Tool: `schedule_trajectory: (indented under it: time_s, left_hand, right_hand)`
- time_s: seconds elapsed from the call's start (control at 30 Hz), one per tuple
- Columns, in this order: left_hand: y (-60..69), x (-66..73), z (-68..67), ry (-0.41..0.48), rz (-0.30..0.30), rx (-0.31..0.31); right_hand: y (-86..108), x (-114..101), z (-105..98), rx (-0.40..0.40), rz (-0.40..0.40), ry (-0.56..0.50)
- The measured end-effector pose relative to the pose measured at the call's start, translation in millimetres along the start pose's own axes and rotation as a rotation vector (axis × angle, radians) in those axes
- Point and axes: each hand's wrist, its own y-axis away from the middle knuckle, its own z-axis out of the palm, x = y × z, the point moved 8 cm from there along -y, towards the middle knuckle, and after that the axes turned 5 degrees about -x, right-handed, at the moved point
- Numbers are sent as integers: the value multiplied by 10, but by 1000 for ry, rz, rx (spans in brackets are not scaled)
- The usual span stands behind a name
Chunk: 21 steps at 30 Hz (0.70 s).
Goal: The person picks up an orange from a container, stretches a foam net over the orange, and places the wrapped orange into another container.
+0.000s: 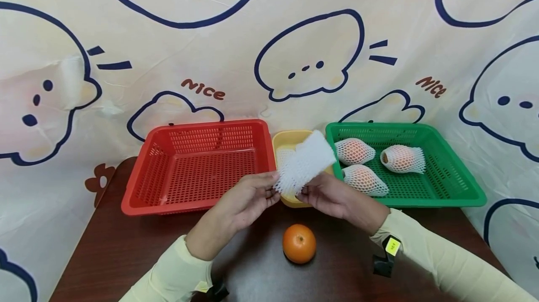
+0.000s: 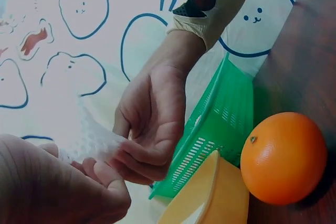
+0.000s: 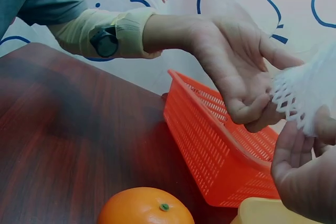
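Both hands hold a white foam net sleeve (image 1: 307, 159) in the air over the yellow basket (image 1: 290, 201). At its lower left edge, my left hand (image 1: 248, 199) pinches the mesh between thumb and fingers. The right hand (image 1: 330, 196) grips the lower right side, its fingertips partly behind the foam in the head view. In the right wrist view the open mesh end of the sleeve (image 3: 291, 98) lies between the two hands. An orange (image 1: 299, 244) with its stem end up sits on the table in front of the hands, touched by neither.
A red basket (image 1: 198, 208) stands at the back left, its slotted floor showing. In the green basket (image 1: 455, 171) at the right lie several fruits in white foam nets (image 1: 364, 180). More white netting lies in the yellow basket. Behind hangs a printed cloth (image 1: 236, 58).
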Motion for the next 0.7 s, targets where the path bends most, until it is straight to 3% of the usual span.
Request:
schedule_trajectory:
  time_s: [0.1, 0.23, 0.33, 0.4, 0.6, 0.7]
  left_hand:
    - [30, -62, 14, 16, -30, -37]
    - [89, -184, 87, 22, -99, -141]
    - [112, -200, 124, 35, -97, -174]
    - [104, -141, 124, 65, -39, -153]
    - [33, 153, 91, 194, 249, -71]
    - [-6, 171, 77, 207, 290, -41]
  right_hand:
    - [22, -63, 0, -32, -27, -42]
    - [69, -166, -7, -67, -76, -147]
    - [119, -194, -28, -67, -88, -214]
    - [157, -180, -51, -47, -83, -245]
    - [233, -2, -51, -46, 16, -206]
    - [250, 90, -16, -84, 63, -156]
